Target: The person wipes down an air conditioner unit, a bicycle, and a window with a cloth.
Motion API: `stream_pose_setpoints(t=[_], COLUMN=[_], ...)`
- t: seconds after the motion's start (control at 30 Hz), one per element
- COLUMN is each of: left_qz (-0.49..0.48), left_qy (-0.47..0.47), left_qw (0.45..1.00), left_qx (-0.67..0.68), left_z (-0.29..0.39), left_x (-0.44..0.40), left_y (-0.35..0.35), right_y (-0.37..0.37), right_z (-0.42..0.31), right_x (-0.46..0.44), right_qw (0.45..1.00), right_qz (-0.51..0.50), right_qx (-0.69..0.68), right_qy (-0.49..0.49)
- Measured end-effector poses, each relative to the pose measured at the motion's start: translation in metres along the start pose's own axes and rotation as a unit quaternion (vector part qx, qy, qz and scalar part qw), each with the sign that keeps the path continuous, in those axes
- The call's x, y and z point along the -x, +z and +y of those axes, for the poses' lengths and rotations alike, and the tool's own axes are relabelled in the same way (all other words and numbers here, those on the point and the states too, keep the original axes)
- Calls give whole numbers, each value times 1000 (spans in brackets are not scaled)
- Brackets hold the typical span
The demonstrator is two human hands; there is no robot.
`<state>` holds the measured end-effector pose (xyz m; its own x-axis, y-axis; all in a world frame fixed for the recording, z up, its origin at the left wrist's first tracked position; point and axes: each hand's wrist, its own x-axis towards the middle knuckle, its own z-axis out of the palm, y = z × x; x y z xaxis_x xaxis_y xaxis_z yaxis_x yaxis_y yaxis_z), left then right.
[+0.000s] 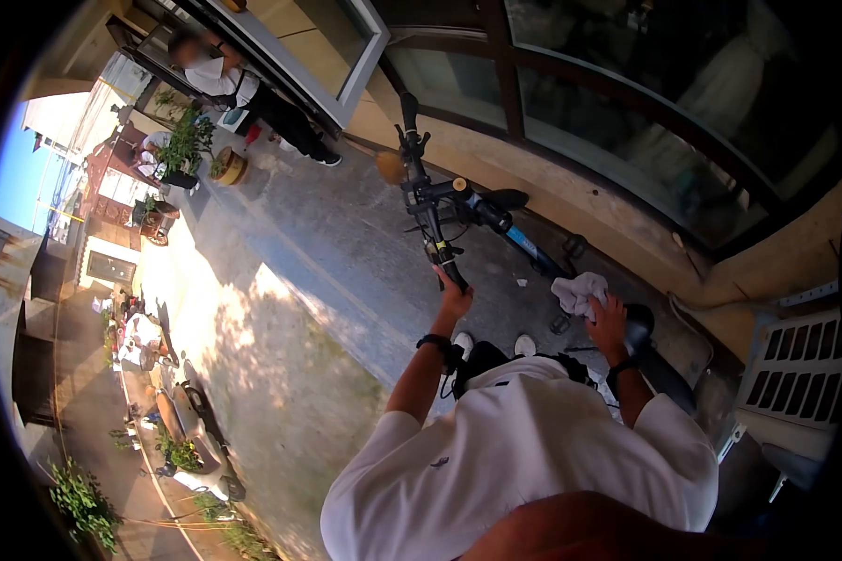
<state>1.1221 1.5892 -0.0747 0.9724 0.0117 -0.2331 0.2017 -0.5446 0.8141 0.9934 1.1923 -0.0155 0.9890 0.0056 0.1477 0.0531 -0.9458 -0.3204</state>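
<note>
A dark bicycle (pixel 527 245) with a blue section on its frame stands in front of me, alongside the wall. My left hand (pixel 454 292) is closed around the near grip of its handlebar (pixel 428 217). In my right hand (pixel 608 321) is a crumpled, pale greyish cloth (pixel 580 293), held above the rear part of the bicycle near the saddle (pixel 638 327). A pedal (pixel 573 246) shows beyond the cloth. Part of the rear of the bicycle is hidden by my right arm and body.
A window wall (pixel 617 122) runs along the right, with an outdoor air-conditioner unit (pixel 795 374) close by. An open door (pixel 346 65) and a standing person (pixel 253 89) are ahead. Potted plants (pixel 185 140) stand beyond; a parked scooter (pixel 196 430) is at left.
</note>
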Motion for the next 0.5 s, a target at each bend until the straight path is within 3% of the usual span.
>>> stream_pose_setpoints(t=[0.2,0.27,0.3,0.33,0.43,0.5], left_qz=[8,6,0,-8,6,16], left_qy=[61,54,19,-16,23,33], left_qw=[998,998,1000,1000,999,999], left_qx=[23,34,24,15,26,-10], left_z=[-6,0,5,14,3,1], left_x=[-3,-1,3,7,-1,0], left_y=[5,2,1,-2,2,4], right_y=[-40,-32,-31,-25,-4,2], right_z=[29,45,45,43,30,18], right_x=[79,93,95,91,59,23], right_qw=[993,987,979,979,979,989], right_qz=[-44,46,36,36,131,98], right_qx=[35,14,6,3,43,-1], right_qy=[108,154,200,199,148,109])
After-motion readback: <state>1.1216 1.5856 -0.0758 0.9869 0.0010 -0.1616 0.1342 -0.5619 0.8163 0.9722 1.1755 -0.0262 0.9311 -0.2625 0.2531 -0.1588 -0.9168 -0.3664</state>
